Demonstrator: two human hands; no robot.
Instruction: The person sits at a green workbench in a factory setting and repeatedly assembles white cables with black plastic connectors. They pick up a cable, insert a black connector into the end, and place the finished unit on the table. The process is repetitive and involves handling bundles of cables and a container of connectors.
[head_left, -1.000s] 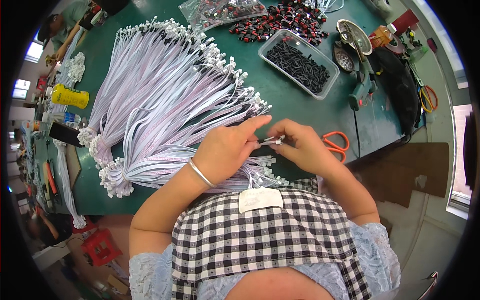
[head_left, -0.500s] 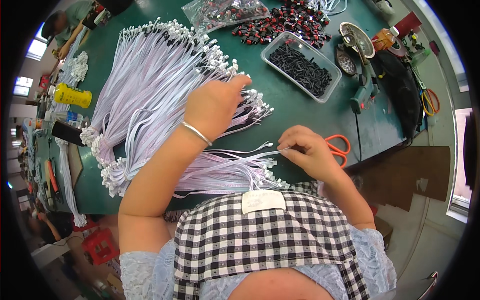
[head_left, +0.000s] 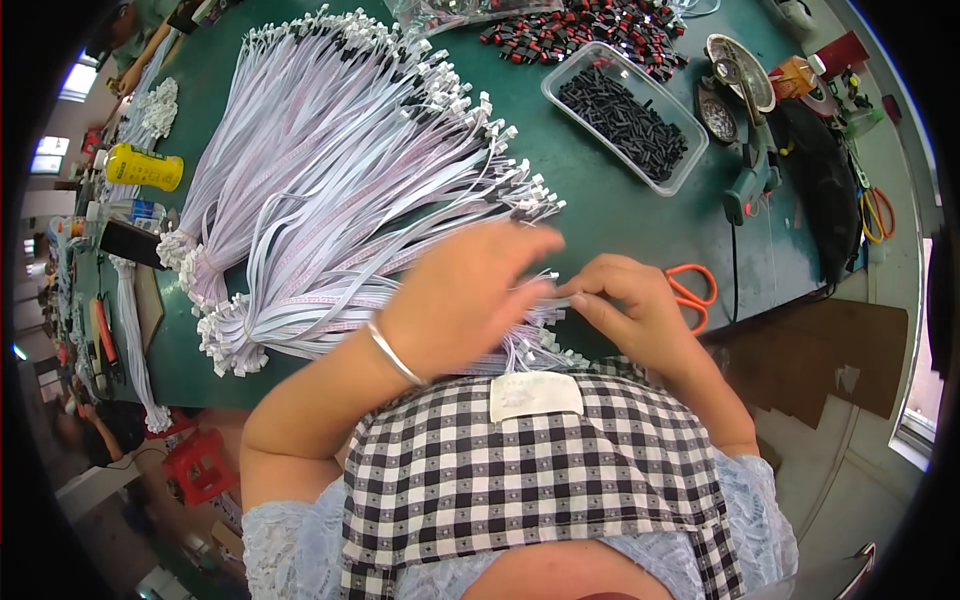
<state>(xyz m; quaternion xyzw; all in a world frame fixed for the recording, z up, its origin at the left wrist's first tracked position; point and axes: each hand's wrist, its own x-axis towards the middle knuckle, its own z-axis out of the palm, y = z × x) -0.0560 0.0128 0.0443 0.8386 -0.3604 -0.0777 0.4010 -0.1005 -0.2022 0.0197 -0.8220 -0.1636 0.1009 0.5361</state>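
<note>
A big fan of white and pink ribbon cables [head_left: 330,170] with small white end plugs covers the green table [head_left: 600,200]. My left hand [head_left: 470,300], with a thin bracelet at the wrist, is blurred and meets my right hand [head_left: 630,310] near the table's front edge. Between the two hands runs one thin ribbon cable [head_left: 560,300], pinched by the fingertips of both. Under my hands lies a smaller bunch of the same cables [head_left: 540,350].
A clear tray [head_left: 625,115] of small black parts stands beyond my hands, with red and black parts [head_left: 590,30] behind it. Orange scissors [head_left: 690,295] lie right of my right hand. A glue gun [head_left: 750,180], black bag [head_left: 820,190] and yellow bottle [head_left: 145,165] stand around.
My left hand reached out to the cable fan half a second ago and has come back to my right hand, which stayed near the table's front edge.
</note>
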